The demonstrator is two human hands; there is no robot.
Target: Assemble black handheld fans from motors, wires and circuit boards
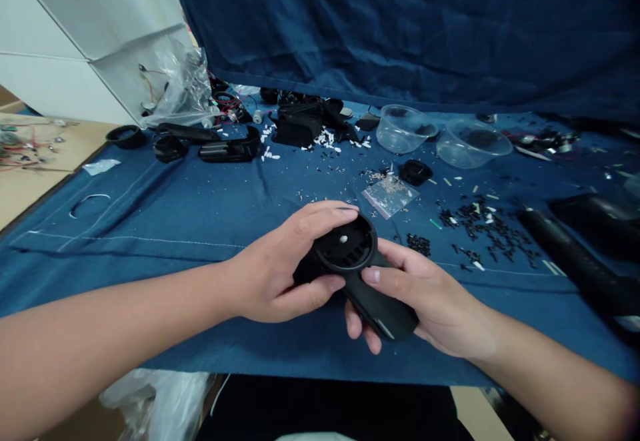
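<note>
You can read no text, label, brand or number anywhere in view. The black plastic handle (387, 314) at about six o'clock carries one pale streak (384, 328) near its end, but it is too small and blurred to tell whether it is lettering.
</note>
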